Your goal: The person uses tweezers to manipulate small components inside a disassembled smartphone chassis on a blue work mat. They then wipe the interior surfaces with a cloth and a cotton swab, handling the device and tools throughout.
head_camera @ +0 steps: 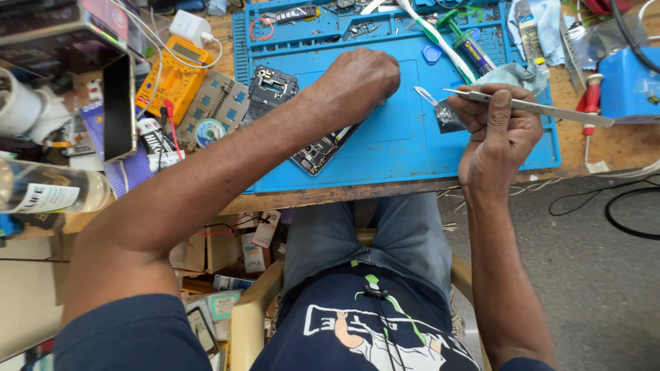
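**A:** Item one, room about the blue mat [412, 148]?

**B:** The mat's near edge runs along the wooden bench lip, just above my knees; its middle, between my two hands, is bare blue; its far trays are crowded with small parts; off its left edge sits a yellow multimeter [172, 72]; off its right edge, a red-handled screwdriver [590, 103].

**A:** Item two, hands?

**B:** My left hand [357, 81] reaches across the mat from the left, knuckles up, fingers curled under, so I cannot tell what they hold; my right hand [498, 134] stands over the mat's right part, thumb and fingers pinched shut on metal tweezers [529, 105].

**A:** Item three, the work?

**B:** The opened phone [323, 148] lies slantwise on the mat, partly under my left hand; the tweezers lie nearly level, tips toward mat centre, well apart from the phone; a small dark part [447, 117] lies just below those tips.
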The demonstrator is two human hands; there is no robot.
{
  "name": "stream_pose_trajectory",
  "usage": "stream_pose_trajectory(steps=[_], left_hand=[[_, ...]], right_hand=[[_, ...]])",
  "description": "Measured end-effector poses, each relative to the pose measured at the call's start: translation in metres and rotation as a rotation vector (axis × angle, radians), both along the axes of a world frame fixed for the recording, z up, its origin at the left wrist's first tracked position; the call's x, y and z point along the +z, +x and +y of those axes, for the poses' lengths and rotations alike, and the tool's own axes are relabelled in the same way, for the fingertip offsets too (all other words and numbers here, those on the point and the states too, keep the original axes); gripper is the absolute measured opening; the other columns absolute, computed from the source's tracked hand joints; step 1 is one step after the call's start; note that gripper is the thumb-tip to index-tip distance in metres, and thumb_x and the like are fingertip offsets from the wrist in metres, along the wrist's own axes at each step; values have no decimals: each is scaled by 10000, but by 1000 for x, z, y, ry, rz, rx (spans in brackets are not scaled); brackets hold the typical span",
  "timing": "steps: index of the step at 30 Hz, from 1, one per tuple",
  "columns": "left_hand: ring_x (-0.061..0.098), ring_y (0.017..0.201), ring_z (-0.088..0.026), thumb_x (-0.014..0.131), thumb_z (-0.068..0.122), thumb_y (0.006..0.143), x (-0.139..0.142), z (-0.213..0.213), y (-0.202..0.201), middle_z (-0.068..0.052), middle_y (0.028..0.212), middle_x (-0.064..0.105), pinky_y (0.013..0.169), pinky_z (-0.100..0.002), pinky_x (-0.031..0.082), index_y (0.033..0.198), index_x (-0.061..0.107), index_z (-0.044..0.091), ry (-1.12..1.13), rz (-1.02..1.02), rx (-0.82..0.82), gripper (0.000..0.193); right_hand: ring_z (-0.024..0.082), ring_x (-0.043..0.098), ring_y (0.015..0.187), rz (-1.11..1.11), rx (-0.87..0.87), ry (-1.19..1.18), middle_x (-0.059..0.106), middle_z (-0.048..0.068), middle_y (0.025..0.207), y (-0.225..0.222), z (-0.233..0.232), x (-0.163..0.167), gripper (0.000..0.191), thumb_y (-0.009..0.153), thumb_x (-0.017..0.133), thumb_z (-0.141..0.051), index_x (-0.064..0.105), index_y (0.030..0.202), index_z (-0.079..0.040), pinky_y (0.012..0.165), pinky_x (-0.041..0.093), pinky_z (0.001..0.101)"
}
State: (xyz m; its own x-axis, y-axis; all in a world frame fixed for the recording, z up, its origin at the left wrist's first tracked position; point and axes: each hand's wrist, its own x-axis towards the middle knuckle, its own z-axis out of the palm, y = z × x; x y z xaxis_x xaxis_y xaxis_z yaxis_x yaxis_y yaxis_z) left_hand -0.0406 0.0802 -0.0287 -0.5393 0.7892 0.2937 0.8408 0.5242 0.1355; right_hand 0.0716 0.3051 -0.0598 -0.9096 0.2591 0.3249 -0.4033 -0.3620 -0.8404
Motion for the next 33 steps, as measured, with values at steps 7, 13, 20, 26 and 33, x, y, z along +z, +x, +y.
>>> stream_pose_trajectory(steps=[7,13,20,26,33], left_hand=[[717,696,-310,680,-131,741,5,6,4,-159,823,690,575,-423,599,675,695,3,-182,-58,62,150],[709,685,-324,739,-49,739,13,0,3,-154,790,693,599,-451,587,698,730,14,-76,-59,-27,75],[711,669,-289,688,-117,806,9,6,2,-161,801,687,585,-416,596,707,725,3,-231,-49,47,159],[708,696,-264,679,-109,825,2,7,3,-150,819,692,579,-389,602,745,733,8,-223,-49,78,152],[718,804,-258,675,-114,825,-2,5,7,-145,863,700,658,-386,615,872,751,8,-174,34,79,151]], right_hand=[[284,780,991,26,19,13,730,223,1062,-4,0,-4,215,1204,592,-182,582,1218,32,928,689,406],[278,776,987,36,73,-25,728,218,1069,-5,1,-7,232,1203,591,-196,589,1217,36,926,682,403],[280,779,980,45,80,-26,727,211,1061,-4,0,-9,231,1204,598,-199,596,1213,32,927,685,418],[284,783,979,43,83,-18,735,214,1054,-4,0,-8,216,1195,596,-194,596,1200,22,914,687,418],[278,784,979,44,86,17,734,210,1051,-5,0,-7,206,1204,584,-188,597,1198,17,918,694,412]])
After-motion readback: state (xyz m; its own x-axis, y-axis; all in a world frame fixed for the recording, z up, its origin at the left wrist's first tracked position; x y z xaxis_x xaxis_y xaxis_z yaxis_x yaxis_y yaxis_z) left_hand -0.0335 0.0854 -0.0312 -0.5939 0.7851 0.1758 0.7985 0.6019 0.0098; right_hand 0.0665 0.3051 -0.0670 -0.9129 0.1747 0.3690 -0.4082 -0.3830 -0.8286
